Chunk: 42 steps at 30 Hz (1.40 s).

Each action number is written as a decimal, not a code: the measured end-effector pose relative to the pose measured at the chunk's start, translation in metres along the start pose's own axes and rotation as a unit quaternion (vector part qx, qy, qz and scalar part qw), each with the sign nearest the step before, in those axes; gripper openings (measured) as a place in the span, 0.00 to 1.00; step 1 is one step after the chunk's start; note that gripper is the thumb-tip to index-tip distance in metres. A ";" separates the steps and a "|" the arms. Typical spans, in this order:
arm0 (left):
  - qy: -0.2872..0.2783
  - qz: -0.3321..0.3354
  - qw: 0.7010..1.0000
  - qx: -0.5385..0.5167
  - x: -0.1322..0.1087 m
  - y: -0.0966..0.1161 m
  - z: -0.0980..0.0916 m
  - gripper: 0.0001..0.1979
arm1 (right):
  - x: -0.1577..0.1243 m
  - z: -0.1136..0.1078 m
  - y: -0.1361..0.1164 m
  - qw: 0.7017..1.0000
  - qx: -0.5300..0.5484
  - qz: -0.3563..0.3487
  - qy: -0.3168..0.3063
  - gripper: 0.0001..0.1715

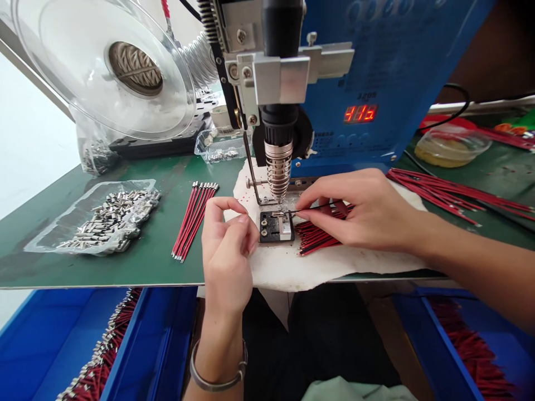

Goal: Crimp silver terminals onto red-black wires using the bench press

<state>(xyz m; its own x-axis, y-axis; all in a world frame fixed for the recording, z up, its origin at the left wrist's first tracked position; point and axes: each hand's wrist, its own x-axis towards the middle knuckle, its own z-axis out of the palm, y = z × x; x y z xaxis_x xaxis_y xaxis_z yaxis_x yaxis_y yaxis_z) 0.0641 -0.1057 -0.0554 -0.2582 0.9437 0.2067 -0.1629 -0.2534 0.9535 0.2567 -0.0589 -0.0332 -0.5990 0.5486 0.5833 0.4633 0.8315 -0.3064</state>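
My right hand (351, 209) pinches a thin black wire (324, 206) between thumb and forefinger. The wire's tip reaches a small silver metal part (277, 213) lying in the black fixture block (267, 231). Directly above stands the tip of a soldering machine's iron with a coiled spring guard (279, 167). At the left edge of the block is my left hand (229, 234), fingers curled together; whatever they may hold is hidden. A bundle of red and black wires (313, 236) lies under my right hand on a white cloth (284, 273).
On the left, a clear tray (45, 239) holds silver metal parts, beside a row of red wires with metal ends (194, 220). Blue bins (159, 334) sit below the table edge. The blue machine housing (334, 145) rises behind. More red wires (451, 192) lie at right.
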 end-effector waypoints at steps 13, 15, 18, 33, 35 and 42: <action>-0.015 0.044 0.999 -0.005 -0.006 0.005 -0.003 0.07 | -0.002 -0.003 -0.001 0.999 0.010 -0.030 0.007 0.04; -0.014 0.038 0.999 0.000 -0.005 0.004 0.000 0.07 | -0.002 -0.003 -0.001 0.999 0.011 -0.033 0.007 0.05; -0.002 0.041 0.999 0.014 -0.004 0.003 0.004 0.08 | -0.002 -0.002 -0.001 0.999 0.009 -0.037 0.007 0.05; 0.004 -0.005 0.990 0.138 -0.005 -0.005 0.003 0.08 | -0.002 -0.004 -0.001 0.999 0.003 -0.036 0.002 0.04; 0.005 -0.008 0.989 0.145 -0.006 -0.005 0.003 0.09 | -0.002 -0.003 0.000 0.999 0.004 -0.035 0.001 0.04; -0.001 0.002 0.990 0.140 -0.008 -0.002 0.002 0.08 | -0.003 -0.003 -0.001 1.000 0.003 -0.024 0.008 0.04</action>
<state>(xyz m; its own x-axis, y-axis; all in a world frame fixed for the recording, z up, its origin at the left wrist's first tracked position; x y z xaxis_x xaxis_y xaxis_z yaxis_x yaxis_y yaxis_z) 0.0685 -0.1122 -0.0587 -0.2556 0.9434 0.2115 0.1096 -0.1890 0.9758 0.2601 -0.0620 -0.0320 -0.6096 0.5064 0.6099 0.4300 0.8576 -0.2823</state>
